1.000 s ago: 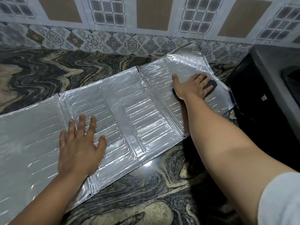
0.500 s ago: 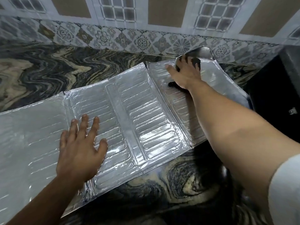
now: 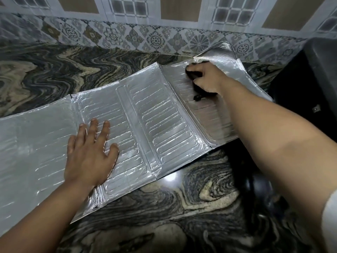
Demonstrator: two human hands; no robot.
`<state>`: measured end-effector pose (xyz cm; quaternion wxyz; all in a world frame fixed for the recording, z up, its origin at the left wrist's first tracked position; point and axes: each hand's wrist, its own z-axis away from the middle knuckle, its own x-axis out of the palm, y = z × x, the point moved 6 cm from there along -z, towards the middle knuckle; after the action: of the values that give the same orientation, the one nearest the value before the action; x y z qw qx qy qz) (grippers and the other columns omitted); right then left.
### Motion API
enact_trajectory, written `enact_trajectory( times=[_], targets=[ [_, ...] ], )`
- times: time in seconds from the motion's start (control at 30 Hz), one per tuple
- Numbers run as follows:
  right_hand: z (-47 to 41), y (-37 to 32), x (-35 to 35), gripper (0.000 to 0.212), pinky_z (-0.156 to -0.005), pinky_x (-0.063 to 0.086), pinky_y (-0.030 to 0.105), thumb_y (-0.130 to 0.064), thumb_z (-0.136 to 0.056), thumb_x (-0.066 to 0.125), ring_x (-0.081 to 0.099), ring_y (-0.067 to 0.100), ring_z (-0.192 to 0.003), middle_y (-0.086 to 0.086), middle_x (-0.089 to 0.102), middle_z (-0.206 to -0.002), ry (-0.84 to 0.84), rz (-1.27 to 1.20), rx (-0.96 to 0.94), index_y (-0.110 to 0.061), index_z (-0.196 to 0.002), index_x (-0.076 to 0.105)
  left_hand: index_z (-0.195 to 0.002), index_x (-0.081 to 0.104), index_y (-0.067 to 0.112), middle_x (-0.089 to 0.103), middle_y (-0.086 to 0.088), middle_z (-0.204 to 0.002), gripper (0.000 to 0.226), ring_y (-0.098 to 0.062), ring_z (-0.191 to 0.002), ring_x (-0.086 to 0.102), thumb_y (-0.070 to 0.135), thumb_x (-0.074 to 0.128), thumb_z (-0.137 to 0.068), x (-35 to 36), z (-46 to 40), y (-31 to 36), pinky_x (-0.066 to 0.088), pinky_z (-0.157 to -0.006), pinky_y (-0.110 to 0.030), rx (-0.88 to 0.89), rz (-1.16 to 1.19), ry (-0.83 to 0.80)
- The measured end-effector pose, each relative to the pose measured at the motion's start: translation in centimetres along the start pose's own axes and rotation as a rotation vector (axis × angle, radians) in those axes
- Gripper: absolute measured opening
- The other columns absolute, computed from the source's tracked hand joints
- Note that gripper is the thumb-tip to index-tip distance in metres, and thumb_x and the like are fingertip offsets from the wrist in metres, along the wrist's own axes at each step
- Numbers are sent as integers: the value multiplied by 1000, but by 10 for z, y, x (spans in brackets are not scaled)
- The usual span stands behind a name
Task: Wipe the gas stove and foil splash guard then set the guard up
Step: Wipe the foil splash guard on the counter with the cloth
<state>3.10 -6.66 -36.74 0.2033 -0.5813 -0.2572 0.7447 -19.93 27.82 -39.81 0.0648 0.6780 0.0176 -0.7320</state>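
The foil splash guard (image 3: pixel 160 123) lies unfolded and flat on the marbled counter, its ribbed panels running from the left edge to the right. My left hand (image 3: pixel 89 154) presses flat on a middle-left panel with fingers spread. My right hand (image 3: pixel 206 79) is on the far right panel, near its top edge, fingers curled round a dark cloth (image 3: pixel 196 89) that shows under the palm and fingertips. Only a black corner of the gas stove (image 3: pixel 310 92) appears at the right edge.
The dark swirled marble counter (image 3: pixel 73 70) extends behind and in front of the guard. A patterned tile wall (image 3: pixel 155 39) runs along the back, close to the guard's far right corner. The stove's black side stands right against the guard's right end.
My right hand has swept the cloth from the right panel's outer edge up to its far top-left area. My left hand has stayed pressed on the same panel.
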Motion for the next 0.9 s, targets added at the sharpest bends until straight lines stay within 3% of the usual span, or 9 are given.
enact_trajectory(
  times=[0.13, 0.23, 0.33, 0.5, 0.63, 0.7, 0.77, 0.83, 0.9],
  targets=[
    [24, -8, -5, 63, -110, 28, 20, -4, -79, 60, 44, 17, -136, -5, 47, -149, -39, 50, -72, -32, -135, 57, -158, 8, 36, 3, 2, -168, 73, -24, -154, -2, 62, 14, -89, 1, -1, 0, 1, -122, -47, -3, 5, -1],
    [35, -1, -9, 69, -115, 29, 36, -34, -79, 71, 32, 29, -143, 8, 28, -160, 71, 235, -54, -32, -143, 46, -157, 6, 37, 3, 2, -168, 73, -24, -154, -2, 62, 13, -89, 1, -1, -1, 1, -123, -47, -5, 3, -2],
    [42, 16, -10, 78, -109, 38, 41, -55, -78, 69, 45, 37, -132, 13, 48, -147, 159, 305, 139, -29, -146, 42, -157, 5, 38, 1, 3, -168, 73, -24, -154, -3, 63, 12, -89, 1, -1, -1, 1, -123, -46, -4, 3, 5],
    [59, 8, -16, 56, -96, 50, 39, -21, -81, 63, 59, 39, -112, 17, 64, -124, 280, 224, 188, -26, -135, 51, -157, 9, 38, 2, 4, -167, 76, -22, -154, -3, 66, 14, -87, 1, -1, -3, 0, -123, -46, 11, 61, 0],
    [88, 2, -25, 45, -88, 51, 35, -21, -80, 62, 63, 32, -102, 10, 67, -115, 407, -28, 227, -24, -125, 59, -151, 35, 35, 21, 7, -164, 74, -18, -153, 10, 64, 36, -83, -8, 3, -6, 2, -122, -43, 28, 270, 61],
    [104, -6, -30, 39, -66, 57, 36, -24, -76, 64, 67, 27, -77, 8, 71, -101, 394, -191, 220, -25, -115, 63, -140, 54, 28, 42, 7, -155, 66, -16, -149, 26, 58, 47, -82, -14, 3, -11, 11, -123, -45, 15, 521, 85],
    [121, -20, -35, 35, -48, 49, 29, -22, -74, 65, 62, 23, -60, 9, 71, -89, 359, -321, 186, -24, -109, 65, -124, 68, 29, 58, 10, -140, 55, -18, -140, 43, 59, 54, -80, -17, 0, -18, 26, -118, -51, -26, 814, 55],
    [140, -39, -38, 31, -43, 43, 25, -15, -78, 66, 58, 24, -56, 11, 69, -81, 335, -434, 150, -22, -108, 66, -110, 72, 42, 65, 18, -127, 42, -16, -131, 53, 63, 58, -77, -11, -4, -25, 38, -112, -51, -114, 990, -42],
    [160, -62, -38, 27, -46, 42, 26, -12, -83, 67, 57, 25, -55, 13, 66, -79, 331, -563, 118, -20, -108, 66, -102, 69, 53, 70, 17, -115, 33, -15, -115, 64, 65, 59, -73, -9, -9, -25, 48, -104, -48, -149, 1015, -110]
  ],
)
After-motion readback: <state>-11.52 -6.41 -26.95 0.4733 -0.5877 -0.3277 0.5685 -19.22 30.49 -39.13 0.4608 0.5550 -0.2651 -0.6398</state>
